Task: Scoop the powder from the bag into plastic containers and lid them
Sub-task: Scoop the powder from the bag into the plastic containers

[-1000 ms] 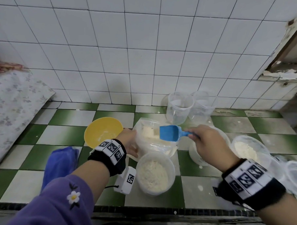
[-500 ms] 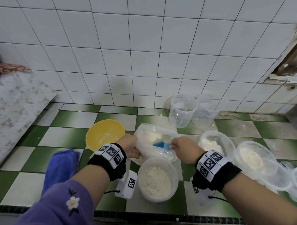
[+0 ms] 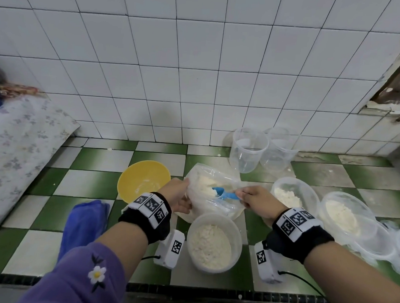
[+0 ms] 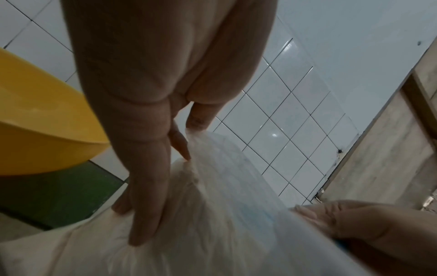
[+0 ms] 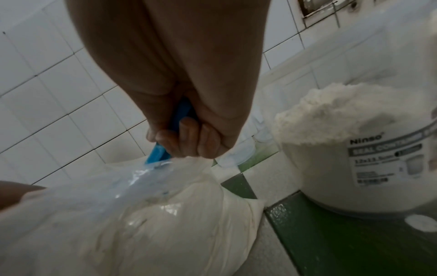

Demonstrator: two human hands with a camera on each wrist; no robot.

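A clear plastic bag [image 3: 211, 211] of white powder lies on the checkered counter, mouth facing me. My left hand [image 3: 177, 195] pinches the bag's [image 4: 212, 196] left rim between thumb and fingers. My right hand [image 3: 254, 199] grips the handle of a blue scoop [image 3: 224, 194], whose bowl sits inside the bag heaped with powder. In the right wrist view the scoop [image 5: 163, 149] handle shows between my curled fingers, above the bag [image 5: 146, 214]. A round plastic container [image 3: 213, 241] part full of powder stands just in front of the bag.
A yellow bowl [image 3: 144, 181] sits left of the bag. Two empty clear tubs [image 3: 249, 149] stand at the tiled wall. Two powder-filled containers [image 3: 293, 195] and loose clear lids [image 3: 374, 241] are at the right. A blue cloth [image 3: 83, 224] lies front left.
My right hand brought the scoop from above the bag down into its mouth, and the scoop now holds powder. My left hand kept its hold on the bag's rim.
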